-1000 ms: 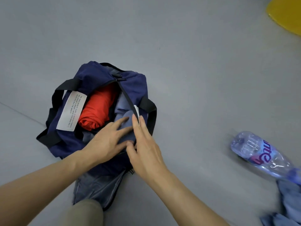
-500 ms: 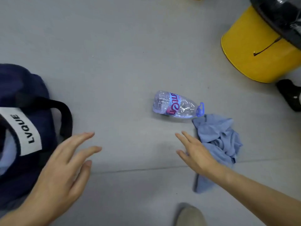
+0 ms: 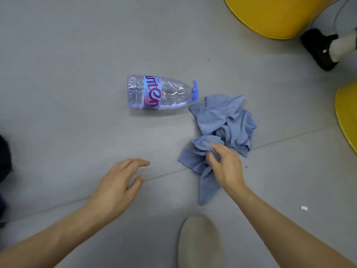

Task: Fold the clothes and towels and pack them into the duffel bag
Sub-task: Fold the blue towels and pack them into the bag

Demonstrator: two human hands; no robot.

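Head | right hand (image 3: 225,167) now grips blue cloth (image 3: 222,122) | left hand (image 3: 117,182) open

right hand (image 3: 226,167) grips crumpled blue cloth (image 3: 224,120) | left hand (image 3: 117,184) spread, empty | bottle (image 3: 160,92) lying beside cloth

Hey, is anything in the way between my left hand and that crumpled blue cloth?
Nothing visible. Only bare floor lies between the left hand and the blue cloth, which the right hand grips. The water bottle lies beyond, off that path.
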